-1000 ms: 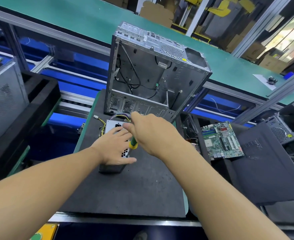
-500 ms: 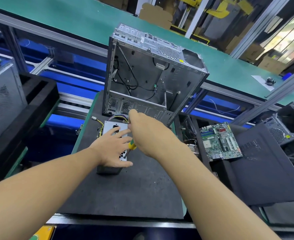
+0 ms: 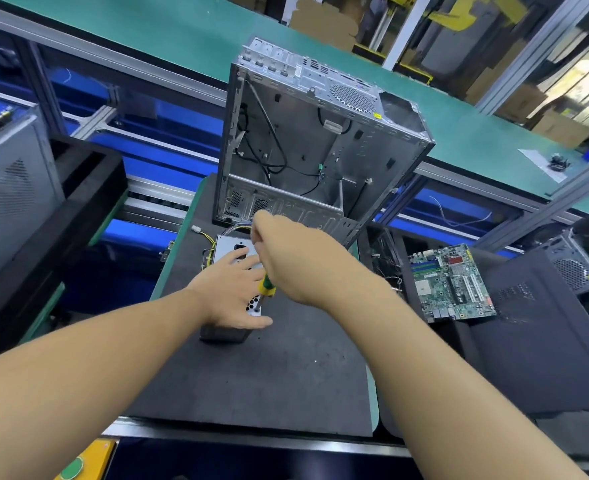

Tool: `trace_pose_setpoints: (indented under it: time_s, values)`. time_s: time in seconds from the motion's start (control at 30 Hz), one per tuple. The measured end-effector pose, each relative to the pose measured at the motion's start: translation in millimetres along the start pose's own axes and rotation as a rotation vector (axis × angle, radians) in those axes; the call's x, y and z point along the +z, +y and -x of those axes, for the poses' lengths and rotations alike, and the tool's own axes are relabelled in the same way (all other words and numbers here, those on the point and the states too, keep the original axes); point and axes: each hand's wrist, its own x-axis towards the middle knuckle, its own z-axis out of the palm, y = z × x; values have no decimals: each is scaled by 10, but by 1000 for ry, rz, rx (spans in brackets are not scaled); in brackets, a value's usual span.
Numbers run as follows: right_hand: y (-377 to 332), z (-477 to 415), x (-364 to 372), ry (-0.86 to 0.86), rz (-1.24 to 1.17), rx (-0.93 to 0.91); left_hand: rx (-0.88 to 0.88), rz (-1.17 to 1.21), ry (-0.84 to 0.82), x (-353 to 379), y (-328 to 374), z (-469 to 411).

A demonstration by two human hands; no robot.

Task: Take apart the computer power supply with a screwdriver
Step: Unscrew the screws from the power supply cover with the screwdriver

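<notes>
The power supply (image 3: 226, 246), a small silver metal box with yellow and black wires at its far end, lies on the dark mat (image 3: 268, 375). My left hand (image 3: 232, 292) rests flat on top of it, fingers spread, thumb along its near edge. My right hand (image 3: 296, 258) grips a screwdriver (image 3: 266, 286) with a green and yellow handle, held upright. Its tip meets the near right corner of the box, beside the vent holes. Much of the box is hidden under my hands.
An empty grey computer case (image 3: 320, 147) stands upright just behind the power supply. A green motherboard (image 3: 450, 284) lies to the right on a black side panel (image 3: 545, 341). Another case (image 3: 9, 188) stands at the left, one more case (image 3: 584, 251) at the far right.
My right hand has stayed over the box with the screwdriver and shifted slightly; more of the handle and shaft shows now. The left hand has kept its place.
</notes>
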Motion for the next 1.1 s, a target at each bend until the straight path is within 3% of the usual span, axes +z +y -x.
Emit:
trace_pose_setpoints:
  time_s: [0.13, 0.3, 0.4, 0.47, 0.53, 0.63, 0.7, 0.83, 1.0, 1.1]
  values:
    - [104, -27, -124, -177, -282, 77, -2, 23, 93, -69, 46, -36]
    - [45, 19, -22, -53, -74, 153, 1, 5, -48, -60, 19, -20]
    - [38, -17, -15, -18, -56, 55, -14, -24, -95, 22, -2, 4]
    - [73, -43, -62, -78, -168, 46, -19, -28, -91, 16, 7, 7]
    - [99, -42, -102, -150, -282, 54, -8, 4, 13, -64, 27, -28]
    - [92, -7, -52, -110, -165, 65, 16, 50, 93, -146, 50, -50]
    - [71, -10, -13, -26, -27, 87, -3, 50, 13, -159, 44, -43]
    - [55, -59, -8, 6, -103, 65, -82, 24, -202, -62, 32, 3]
    - [133, -70, -92, -125, -251, 79, -111, 72, -245, -41, 21, 14]
    - [146, -41, -71, -74, -182, 120, -116, 88, -243, -13, 9, 8]
